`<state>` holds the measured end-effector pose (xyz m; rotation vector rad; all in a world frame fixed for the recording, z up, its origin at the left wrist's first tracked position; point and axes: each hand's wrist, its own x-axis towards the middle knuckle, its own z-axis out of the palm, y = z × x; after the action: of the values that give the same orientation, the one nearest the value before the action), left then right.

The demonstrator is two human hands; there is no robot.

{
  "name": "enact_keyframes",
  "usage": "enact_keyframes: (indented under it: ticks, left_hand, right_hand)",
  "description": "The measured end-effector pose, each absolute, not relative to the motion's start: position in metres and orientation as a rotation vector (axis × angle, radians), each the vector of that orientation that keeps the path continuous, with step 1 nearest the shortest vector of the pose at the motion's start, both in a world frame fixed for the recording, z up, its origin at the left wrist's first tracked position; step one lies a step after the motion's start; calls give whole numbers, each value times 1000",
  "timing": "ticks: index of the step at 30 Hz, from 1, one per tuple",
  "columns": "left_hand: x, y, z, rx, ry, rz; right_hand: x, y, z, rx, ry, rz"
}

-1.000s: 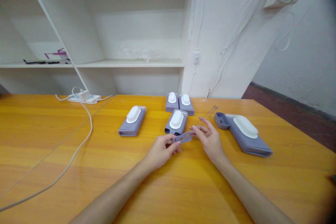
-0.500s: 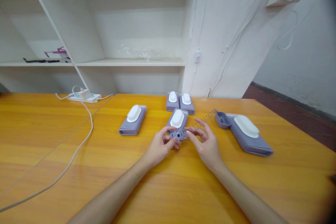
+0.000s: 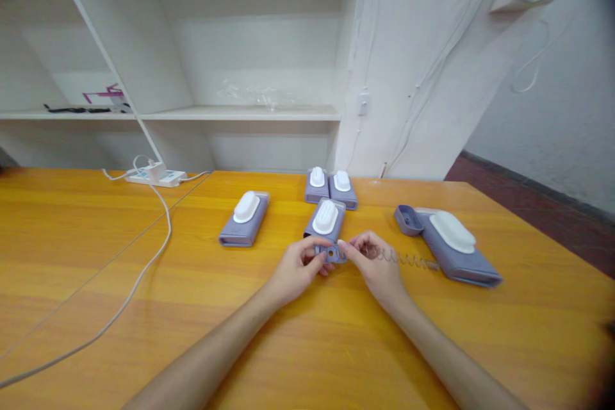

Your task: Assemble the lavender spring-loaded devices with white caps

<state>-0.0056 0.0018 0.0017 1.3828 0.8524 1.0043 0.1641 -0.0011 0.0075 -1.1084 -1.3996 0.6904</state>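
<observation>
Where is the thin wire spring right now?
In the head view, right of centre: the spring trails from the right hand toward the large purple device.

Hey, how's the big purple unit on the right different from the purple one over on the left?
The right unit is clearly longer and wider than the left unit. The right unit angles away to the left, the left unit to the right. A coil spring runs from the right hand toward the right unit; nothing lies by the left unit. Both are purple with a white raised top.
</observation>
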Motion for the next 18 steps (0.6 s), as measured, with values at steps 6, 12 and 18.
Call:
enact_keyframes:
  ticks: [6,12,18]
  left_hand:
    - [-6,5,2,1419,797,963]
    - [-8,6,4,1357,824,963]
    - [-10,6,2,1396,838,972]
  right_hand:
    - [165,0,7,-1151,-1463,677]
    - [168,4,7,-1151,-1349,831]
    - [166,3,4,-1100,-1341,989]
